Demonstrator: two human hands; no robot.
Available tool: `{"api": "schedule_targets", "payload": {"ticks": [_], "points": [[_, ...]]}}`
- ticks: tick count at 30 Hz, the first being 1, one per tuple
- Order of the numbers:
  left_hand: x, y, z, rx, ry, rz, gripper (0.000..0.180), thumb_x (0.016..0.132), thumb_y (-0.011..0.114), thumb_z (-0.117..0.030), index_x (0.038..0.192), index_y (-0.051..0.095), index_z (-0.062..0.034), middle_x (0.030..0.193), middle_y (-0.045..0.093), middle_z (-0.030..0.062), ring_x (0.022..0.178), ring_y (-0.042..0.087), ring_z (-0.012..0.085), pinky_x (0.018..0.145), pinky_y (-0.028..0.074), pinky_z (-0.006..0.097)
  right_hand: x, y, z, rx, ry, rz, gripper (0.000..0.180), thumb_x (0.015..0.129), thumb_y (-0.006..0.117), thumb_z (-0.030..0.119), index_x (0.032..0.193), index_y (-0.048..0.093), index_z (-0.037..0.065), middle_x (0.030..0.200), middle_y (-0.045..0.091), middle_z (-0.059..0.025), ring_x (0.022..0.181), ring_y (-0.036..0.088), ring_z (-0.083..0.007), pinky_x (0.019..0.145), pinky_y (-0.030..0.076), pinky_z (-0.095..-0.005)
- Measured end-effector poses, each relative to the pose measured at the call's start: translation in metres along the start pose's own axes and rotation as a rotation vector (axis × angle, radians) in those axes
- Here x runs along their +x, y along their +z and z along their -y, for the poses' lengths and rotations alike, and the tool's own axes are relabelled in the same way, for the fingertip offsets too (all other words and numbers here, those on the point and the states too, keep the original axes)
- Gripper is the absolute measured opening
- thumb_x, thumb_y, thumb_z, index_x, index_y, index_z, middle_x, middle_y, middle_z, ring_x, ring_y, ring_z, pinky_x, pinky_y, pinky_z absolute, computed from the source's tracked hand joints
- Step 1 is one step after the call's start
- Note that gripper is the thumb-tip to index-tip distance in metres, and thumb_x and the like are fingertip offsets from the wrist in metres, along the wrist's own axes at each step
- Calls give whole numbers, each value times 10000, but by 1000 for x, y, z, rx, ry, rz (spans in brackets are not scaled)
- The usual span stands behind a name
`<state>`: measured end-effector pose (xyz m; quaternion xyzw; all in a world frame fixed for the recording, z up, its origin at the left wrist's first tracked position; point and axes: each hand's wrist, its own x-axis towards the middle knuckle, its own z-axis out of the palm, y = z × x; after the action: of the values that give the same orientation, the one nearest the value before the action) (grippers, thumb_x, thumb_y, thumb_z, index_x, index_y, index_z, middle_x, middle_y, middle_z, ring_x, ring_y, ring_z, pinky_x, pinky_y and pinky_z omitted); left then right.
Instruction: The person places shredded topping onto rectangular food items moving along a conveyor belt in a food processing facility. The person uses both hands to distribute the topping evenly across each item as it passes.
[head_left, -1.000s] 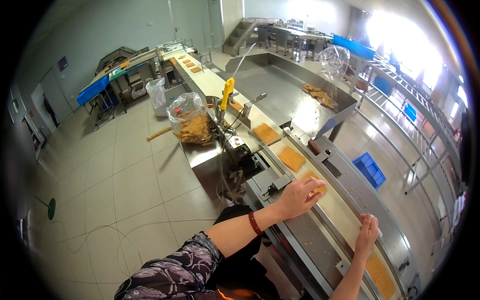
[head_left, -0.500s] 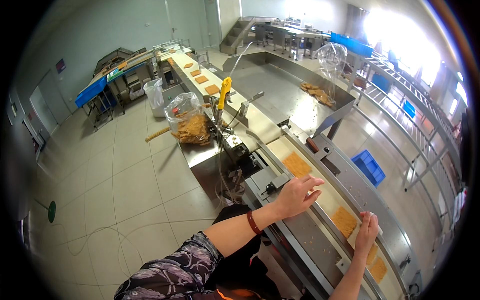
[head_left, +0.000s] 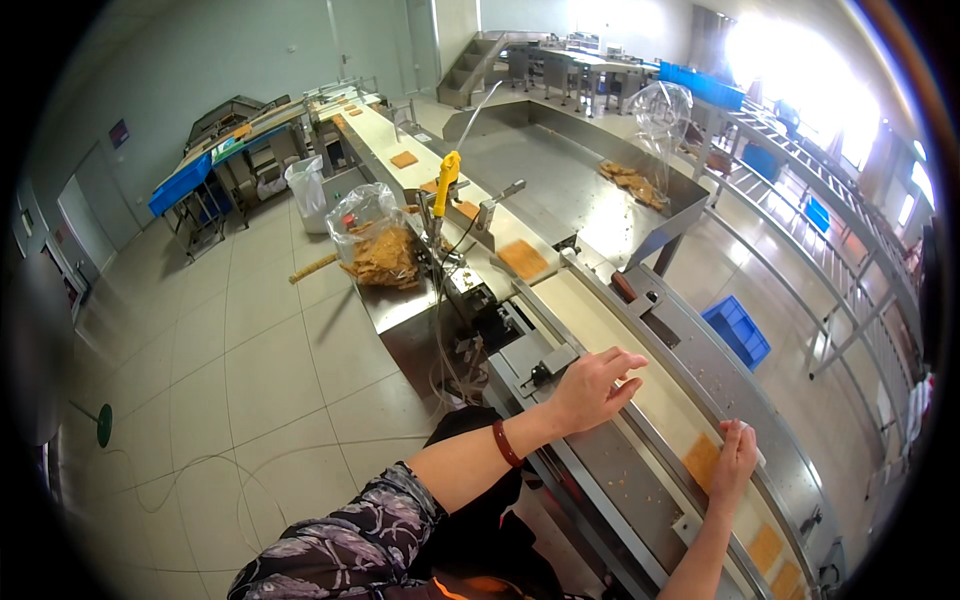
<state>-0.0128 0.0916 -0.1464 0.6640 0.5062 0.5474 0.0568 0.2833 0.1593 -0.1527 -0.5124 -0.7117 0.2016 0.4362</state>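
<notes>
My left hand [head_left: 598, 388] hangs over the near rail of a narrow conveyor belt [head_left: 655, 390], its fingers loosely bent and the thumb apart, holding nothing. My right hand [head_left: 735, 458] is by the belt's far rail, its fingers curled in; whatever they may hold is hidden. Beside it lies a square golden cracker [head_left: 702, 461], partly covered by the hand. Farther down the belt are a flat cracker [head_left: 765, 547] and another cracker [head_left: 787, 580]. Upstream, a cracker [head_left: 522, 260] rests just before the railed section.
A clear bag of broken crackers [head_left: 383, 255] stands left of the belt beside a yellow-handled tool [head_left: 447, 183]. Beyond is a wide steel tray [head_left: 560, 160] with a cracker pile [head_left: 633, 187]. A blue crate [head_left: 737, 333] sits on the floor at right, near metal roller racks [head_left: 800, 160].
The crackers have travelled along the belt toward the lower right. One cracker is now beside my right hand, and another has come up to the railed section. My hands have hardly moved.
</notes>
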Motion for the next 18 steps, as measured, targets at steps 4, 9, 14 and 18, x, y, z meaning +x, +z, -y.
{"api": "schedule_targets", "payload": {"ticks": [4,9,14,18], "points": [[0,1,1,8,-8,1,236,968,702,-120,1200,667,-100,993,682,67,701,684,183,651,564,318,-1,0,-3,-4,-18,0,420,1132,494,311,934,648,-26,871,564,-75,807,531,-185,766,434,-326],[-1,1,1,25,-9,24,235,970,701,-132,1200,667,-101,1018,682,66,730,687,185,667,563,327,-1,-1,-1,-4,29,18,427,1135,486,314,935,647,-27,867,556,-74,802,521,-184,761,427,-326],[-2,1,2,18,-12,32,242,971,700,-139,1207,664,-102,1044,679,61,749,684,188,697,559,334,0,-2,1,-16,39,29,427,1134,486,316,942,655,-25,860,542,-64,782,503,-172,741,416,-322],[-2,2,1,6,-9,42,248,974,696,-144,1216,661,-104,1039,677,60,738,681,191,710,557,338,0,1,0,-8,9,8,426,1132,492,319,943,661,-24,853,539,-60,770,495,-166,730,411,-318]]}}
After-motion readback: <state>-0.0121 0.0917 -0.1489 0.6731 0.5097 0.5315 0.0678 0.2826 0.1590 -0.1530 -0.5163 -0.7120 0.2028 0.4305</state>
